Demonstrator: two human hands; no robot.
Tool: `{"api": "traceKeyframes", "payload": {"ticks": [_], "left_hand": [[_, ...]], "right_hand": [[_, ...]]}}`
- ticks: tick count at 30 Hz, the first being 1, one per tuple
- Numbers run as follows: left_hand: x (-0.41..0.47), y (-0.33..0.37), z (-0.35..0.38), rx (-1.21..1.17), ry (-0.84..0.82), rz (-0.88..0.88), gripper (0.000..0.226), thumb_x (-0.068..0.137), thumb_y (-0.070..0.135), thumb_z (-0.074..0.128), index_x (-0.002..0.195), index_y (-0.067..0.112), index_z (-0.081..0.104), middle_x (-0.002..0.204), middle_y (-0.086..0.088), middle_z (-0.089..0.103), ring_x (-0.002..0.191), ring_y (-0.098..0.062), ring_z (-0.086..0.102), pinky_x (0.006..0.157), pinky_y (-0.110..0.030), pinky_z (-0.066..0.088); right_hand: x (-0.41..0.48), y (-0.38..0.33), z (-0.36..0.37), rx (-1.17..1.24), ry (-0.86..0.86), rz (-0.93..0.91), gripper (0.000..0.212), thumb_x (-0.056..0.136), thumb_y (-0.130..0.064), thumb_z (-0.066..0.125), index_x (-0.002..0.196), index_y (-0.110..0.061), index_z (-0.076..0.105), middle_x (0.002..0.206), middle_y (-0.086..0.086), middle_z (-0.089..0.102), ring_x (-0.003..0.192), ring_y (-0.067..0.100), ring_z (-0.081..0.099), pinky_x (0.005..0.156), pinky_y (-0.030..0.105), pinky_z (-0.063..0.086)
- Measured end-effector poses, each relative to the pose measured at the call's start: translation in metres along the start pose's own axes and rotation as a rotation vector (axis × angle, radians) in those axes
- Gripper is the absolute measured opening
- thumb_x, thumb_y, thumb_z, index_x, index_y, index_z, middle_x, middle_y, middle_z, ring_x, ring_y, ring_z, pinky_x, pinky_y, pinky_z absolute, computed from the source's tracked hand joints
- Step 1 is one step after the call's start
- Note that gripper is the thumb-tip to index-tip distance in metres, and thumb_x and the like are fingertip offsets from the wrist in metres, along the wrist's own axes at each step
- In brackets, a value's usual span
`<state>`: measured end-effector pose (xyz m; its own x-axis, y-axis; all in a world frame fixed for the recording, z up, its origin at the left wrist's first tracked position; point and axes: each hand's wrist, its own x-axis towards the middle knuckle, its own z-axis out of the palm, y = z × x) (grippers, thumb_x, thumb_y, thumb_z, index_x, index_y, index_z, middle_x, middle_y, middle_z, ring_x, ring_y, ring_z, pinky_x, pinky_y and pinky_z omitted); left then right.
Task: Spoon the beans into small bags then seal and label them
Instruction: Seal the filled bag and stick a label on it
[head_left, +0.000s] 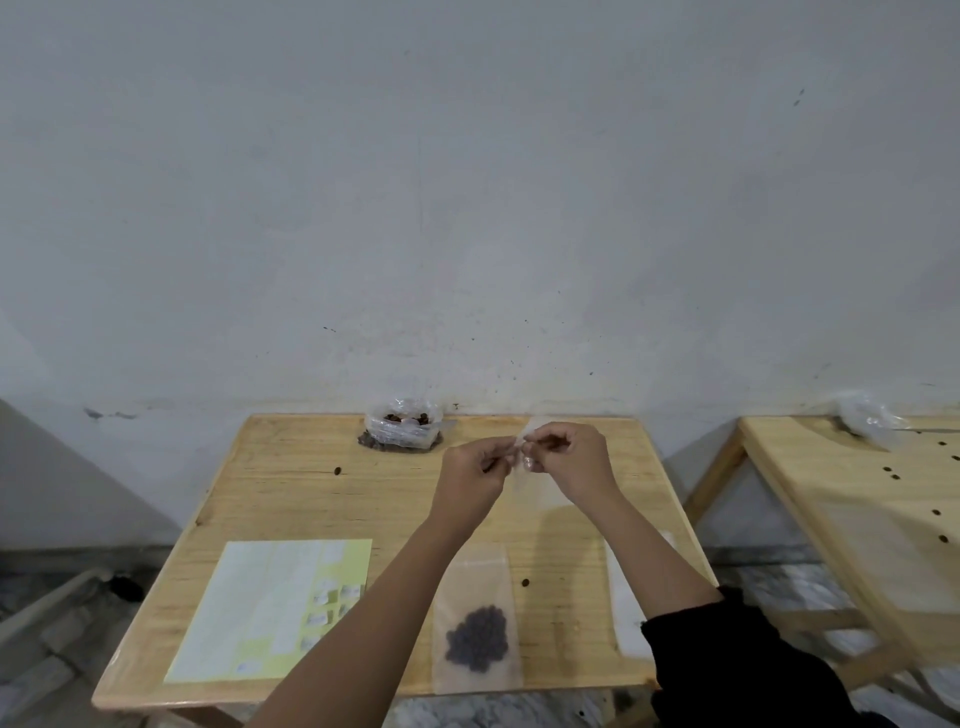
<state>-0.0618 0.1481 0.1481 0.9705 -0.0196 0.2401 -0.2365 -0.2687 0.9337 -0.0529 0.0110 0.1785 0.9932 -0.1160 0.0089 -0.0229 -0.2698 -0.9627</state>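
Observation:
Above the middle of the wooden table (291, 499), my left hand (475, 475) and my right hand (569, 460) both pinch the top edge of a small clear empty bag (530, 483) that hangs down between them. A filled clear bag (475, 618) with dark beans in its lower half lies flat near the front edge. The open plastic bag of beans (402, 428) sits at the back edge by the wall. A yellow label sheet (275, 608) with white stickers lies at the front left. No spoon is visible.
A stack of empty clear bags (626, 597) lies at the front right, partly under my right forearm. Loose beans (337, 471) dot the tabletop. A second wooden table (857, 509) stands to the right with scattered beans and a crumpled plastic bag (867, 418).

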Motion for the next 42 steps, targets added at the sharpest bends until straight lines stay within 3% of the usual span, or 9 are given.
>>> {"api": "traceKeyframes", "payload": {"ticks": [5, 11, 16, 22, 29, 33, 36, 39, 42], "left_hand": [[-0.002, 0.000, 0.004, 0.057, 0.027, 0.027, 0.032, 0.083, -0.010, 0.055, 0.106, 0.006, 0.071, 0.089, -0.007, 0.074, 0.078, -0.015, 0.065, 0.077, -0.031, 0.053], [-0.001, -0.011, -0.003, 0.224, 0.000, 0.182, 0.031, 0.082, -0.010, 0.054, 0.104, 0.004, 0.071, 0.079, -0.008, 0.074, 0.060, 0.009, 0.056, 0.058, -0.004, 0.039], [0.006, -0.015, -0.010, 0.286, -0.034, 0.215, 0.033, 0.082, -0.012, 0.053, 0.109, 0.001, 0.068, 0.087, -0.011, 0.074, 0.079, -0.001, 0.060, 0.067, -0.002, 0.043], [0.010, -0.019, -0.021, 0.292, 0.025, 0.127, 0.031, 0.080, -0.014, 0.052, 0.103, -0.002, 0.070, 0.090, -0.012, 0.073, 0.073, -0.005, 0.061, 0.067, 0.000, 0.041], [0.015, -0.001, -0.014, 0.078, -0.124, 0.035, 0.024, 0.089, 0.006, 0.061, 0.112, 0.005, 0.067, 0.106, -0.002, 0.070, 0.099, -0.011, 0.065, 0.083, -0.007, 0.047], [0.008, 0.008, -0.014, 0.055, -0.292, 0.026, 0.046, 0.090, 0.025, 0.062, 0.134, 0.016, 0.050, 0.131, 0.008, 0.054, 0.121, 0.000, 0.049, 0.098, -0.011, 0.040], [0.005, 0.012, -0.018, 0.239, -0.424, 0.096, 0.090, 0.074, 0.046, 0.074, 0.146, 0.032, 0.023, 0.150, 0.021, 0.022, 0.137, 0.008, 0.019, 0.108, -0.014, 0.020], [0.006, 0.014, -0.020, 0.378, -0.525, 0.149, 0.124, 0.059, 0.058, 0.079, 0.146, 0.040, -0.008, 0.153, 0.026, -0.014, 0.139, 0.011, -0.007, 0.108, -0.018, 0.014], [0.008, 0.011, -0.019, 0.469, -0.476, 0.231, 0.132, 0.056, 0.057, 0.081, 0.145, 0.034, -0.015, 0.154, 0.020, -0.018, 0.138, 0.009, -0.016, 0.109, -0.017, 0.010]], "right_hand": [[-0.015, 0.008, 0.015, -0.083, 0.150, -0.047, 0.008, 0.079, -0.001, 0.070, 0.086, -0.004, 0.073, 0.071, 0.001, 0.067, 0.066, 0.010, 0.065, 0.065, 0.012, 0.053], [-0.016, 0.006, 0.016, -0.057, 0.079, -0.039, 0.015, 0.082, 0.003, 0.065, 0.073, -0.008, 0.070, 0.063, 0.004, 0.065, 0.065, 0.023, 0.065, 0.070, 0.033, 0.059], [-0.009, 0.002, 0.015, -0.072, 0.028, -0.051, 0.013, 0.080, 0.006, 0.066, 0.071, -0.003, 0.070, 0.059, 0.005, 0.062, 0.058, 0.021, 0.061, 0.070, 0.041, 0.059], [-0.007, 0.014, 0.015, -0.275, -0.003, -0.105, 0.012, 0.077, 0.010, 0.064, 0.074, 0.003, 0.073, 0.060, -0.004, 0.061, 0.061, 0.022, 0.063, 0.068, 0.034, 0.057], [-0.005, 0.003, 0.008, -0.079, 0.089, -0.005, 0.015, 0.081, 0.005, 0.063, 0.074, -0.006, 0.071, 0.062, 0.005, 0.065, 0.059, 0.016, 0.063, 0.064, 0.025, 0.058], [0.002, -0.014, -0.004, -0.046, -0.057, 0.053, 0.014, 0.080, 0.003, 0.061, 0.075, -0.004, 0.072, 0.065, 0.009, 0.064, 0.058, 0.015, 0.061, 0.060, 0.022, 0.056], [0.005, -0.024, -0.012, -0.073, -0.111, 0.058, 0.018, 0.078, 0.005, 0.059, 0.069, -0.006, 0.069, 0.059, 0.004, 0.061, 0.055, 0.013, 0.058, 0.056, 0.019, 0.051], [0.007, -0.031, -0.017, -0.140, -0.189, 0.042, 0.016, 0.078, 0.006, 0.058, 0.069, -0.004, 0.068, 0.059, 0.006, 0.060, 0.055, 0.014, 0.057, 0.058, 0.021, 0.052], [0.006, -0.037, -0.018, -0.239, -0.285, -0.016, 0.019, 0.077, 0.005, 0.058, 0.065, -0.008, 0.066, 0.057, 0.005, 0.059, 0.051, 0.010, 0.056, 0.057, 0.019, 0.050]]}}
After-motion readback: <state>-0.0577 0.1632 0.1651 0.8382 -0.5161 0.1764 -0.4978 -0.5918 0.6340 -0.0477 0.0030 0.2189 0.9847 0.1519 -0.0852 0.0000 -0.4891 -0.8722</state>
